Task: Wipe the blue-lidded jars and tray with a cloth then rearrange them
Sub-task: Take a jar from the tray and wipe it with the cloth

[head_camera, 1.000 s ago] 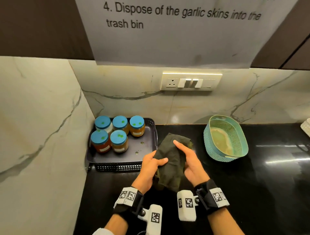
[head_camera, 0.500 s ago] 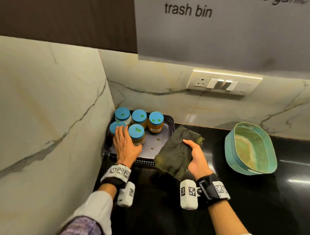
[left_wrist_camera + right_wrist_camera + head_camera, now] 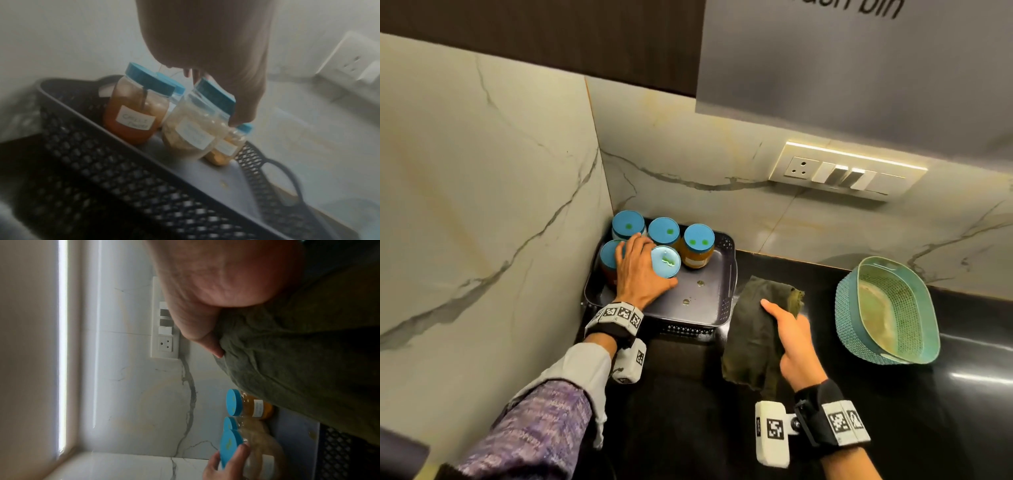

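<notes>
Five blue-lidded jars stand in a dark tray (image 3: 709, 310) in the counter's back left corner. My left hand (image 3: 640, 274) grips the front right jar (image 3: 666, 262), which holds pale contents and leans over, its lid smeared green. In the left wrist view this jar (image 3: 193, 128) tilts beside a red jar labelled chilli (image 3: 133, 115) behind the tray's mesh wall (image 3: 98, 151). My right hand (image 3: 787, 329) holds a dark green cloth (image 3: 751, 339) just right of the tray, above the counter. In the right wrist view the cloth (image 3: 308, 369) is bunched under my thumb.
A teal perforated basket (image 3: 887, 308) sits on the black counter (image 3: 842, 428) to the right. Marble walls close in the tray at the left and behind, with a switch plate (image 3: 846, 174) on the back wall. Small droplets (image 3: 700, 283) lie on the tray floor.
My left hand has let go of the cloth, reached into the tray and taken hold of the front right jar, tipping it. My right hand keeps the cloth.
</notes>
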